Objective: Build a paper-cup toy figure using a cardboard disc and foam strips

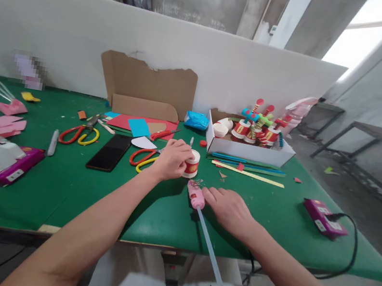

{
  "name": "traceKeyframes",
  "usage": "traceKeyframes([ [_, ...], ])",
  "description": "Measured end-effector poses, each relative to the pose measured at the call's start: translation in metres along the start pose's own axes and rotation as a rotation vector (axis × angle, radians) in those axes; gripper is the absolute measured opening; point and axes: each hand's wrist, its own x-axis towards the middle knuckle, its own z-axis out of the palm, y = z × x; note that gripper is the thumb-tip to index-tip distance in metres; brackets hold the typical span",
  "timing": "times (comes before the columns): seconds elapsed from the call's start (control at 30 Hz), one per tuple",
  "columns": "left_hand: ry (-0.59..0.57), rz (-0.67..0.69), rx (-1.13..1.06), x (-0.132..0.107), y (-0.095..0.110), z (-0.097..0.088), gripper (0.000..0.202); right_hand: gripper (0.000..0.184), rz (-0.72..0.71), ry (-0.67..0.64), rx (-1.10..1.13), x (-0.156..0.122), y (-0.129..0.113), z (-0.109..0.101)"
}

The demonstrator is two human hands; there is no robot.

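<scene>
My left hand [173, 159] is closed on a small white paper cup [191, 166] with a red and gold band. The cup stands upside down on the green table. Just to its front right is a pink glue gun [197, 195], nozzle end towards the cup, with a long translucent glue stick [210, 244] sticking out of its back. My right hand [229, 210] is curled at the gun's right side, where the handle is hidden under the fingers. Red-and-yellow scissors [142, 157] lie left of my left hand, partly behind the wrist.
A white box [251, 152] holds several cup figures at the back right. Paper strips [248, 173] lie before it. A black phone [109, 153], more scissors [80, 135], a red utility knife [163, 133] and coloured paper [121, 122] lie left. Purple power boxes [325, 218] flank the table.
</scene>
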Motion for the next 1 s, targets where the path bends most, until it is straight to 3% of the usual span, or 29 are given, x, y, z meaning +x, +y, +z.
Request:
traceKeyframes([
  [0.3,0.005,-0.003,-0.014,0.000,-0.001,0.003,0.025,0.028,0.025,-0.012,0.008,-0.003,0.007,0.002],
  [0.5,0.000,-0.005,-0.019,0.000,-0.003,0.003,0.025,0.023,0.136,-0.055,0.130,-0.005,0.015,-0.002],
  [0.8,-0.004,-0.001,-0.022,0.000,-0.003,0.003,0.025,0.034,0.537,0.220,0.783,-0.007,0.041,0.009],
  [1.0,-0.023,-0.018,-0.032,0.001,0.000,-0.001,0.026,0.044,0.775,0.252,1.284,0.009,0.047,-0.017],
])
